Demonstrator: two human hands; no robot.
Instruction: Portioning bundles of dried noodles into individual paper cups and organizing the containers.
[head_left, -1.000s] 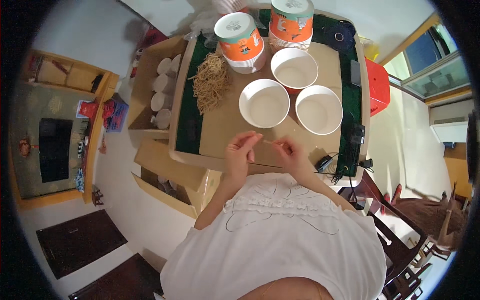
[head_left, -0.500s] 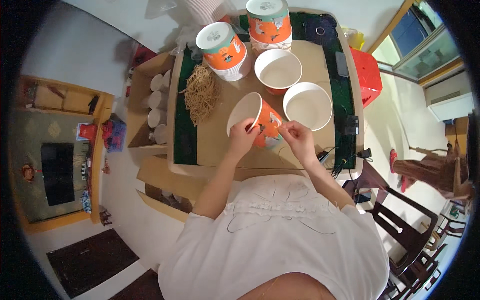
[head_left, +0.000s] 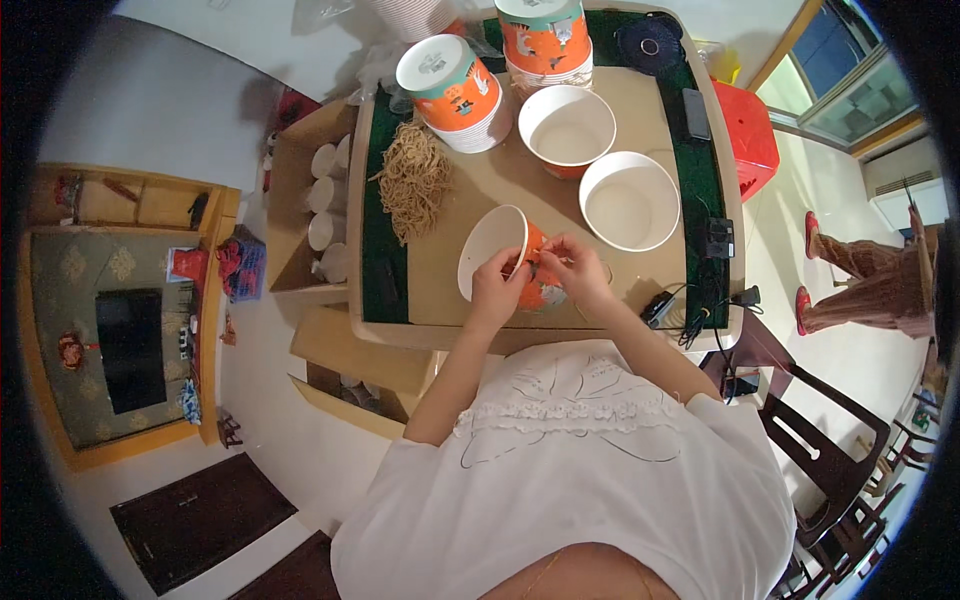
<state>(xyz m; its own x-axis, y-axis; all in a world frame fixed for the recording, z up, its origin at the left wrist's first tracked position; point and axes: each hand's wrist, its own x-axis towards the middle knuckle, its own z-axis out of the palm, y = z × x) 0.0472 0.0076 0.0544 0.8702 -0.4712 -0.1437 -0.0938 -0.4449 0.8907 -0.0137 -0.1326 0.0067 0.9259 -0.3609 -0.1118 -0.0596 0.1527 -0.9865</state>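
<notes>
A white-lined paper bucket with an orange printed side lies tilted at the near middle of the table, its mouth turned to the left. My left hand is closed on its rim, fingers partly inside. Against the orange side, my right hand is pinched close to the left fingertips. A thin strand shows faintly by the right hand; what the fingertips hold is too small to make out. Two upright open paper buckets, a farther one and a nearer one, stand beyond to the right. A tangle of brown twine lies to the left.
Upside-down stacks of orange buckets, one left and one right, stand at the back. A cardboard box with white cups is left of the table. Black cables lie at the right edge, near a red stool. Another person is at right.
My right hand has moved left, up against my left hand at the bucket's side. The whole view has shifted slightly. The other person's legs show farther into the room.
</notes>
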